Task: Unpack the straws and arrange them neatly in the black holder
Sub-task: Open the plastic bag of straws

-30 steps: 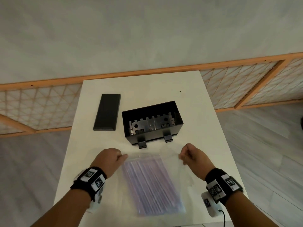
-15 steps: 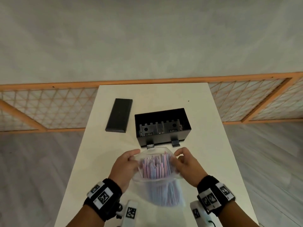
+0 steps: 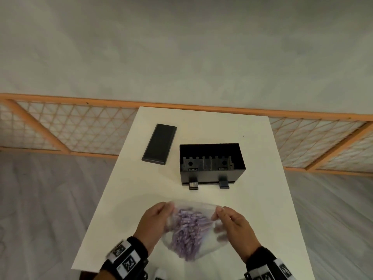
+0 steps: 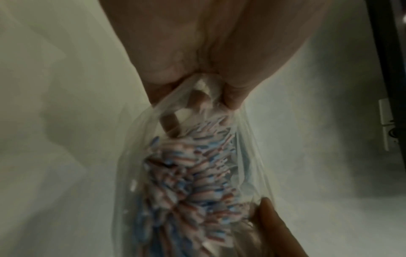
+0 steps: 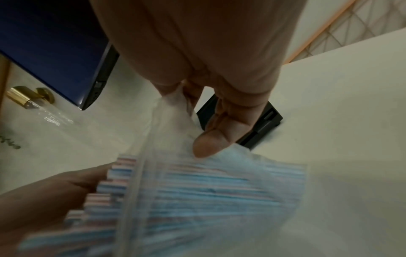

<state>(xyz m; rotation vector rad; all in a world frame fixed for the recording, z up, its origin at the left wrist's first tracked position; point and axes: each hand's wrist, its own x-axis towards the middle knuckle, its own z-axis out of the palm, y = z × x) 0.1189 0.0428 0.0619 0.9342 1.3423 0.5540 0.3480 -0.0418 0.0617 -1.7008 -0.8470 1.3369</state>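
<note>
A clear plastic bag (image 3: 210, 242) full of striped straws (image 3: 187, 233) is held up over the near part of the white table (image 3: 262, 199), its mouth spread open between both hands. My left hand (image 3: 161, 212) pinches the bag's left rim (image 4: 197, 97), and the straws (image 4: 197, 182) show blue, red and white through the film. My right hand (image 3: 222, 214) pinches the right rim (image 5: 175, 121), above the straws (image 5: 208, 187). The open black holder (image 3: 212, 164) stands just beyond the bag, with a metal insert in its bottom.
The holder's flat black lid (image 3: 159, 143) lies to the left of it. An orange lattice fence (image 3: 70, 130) runs behind the table. Grey floor drops away on both sides of the table.
The bag lay flat on the table with a hand at each top corner. Both hands have lifted it upright and pulled its mouth open.
</note>
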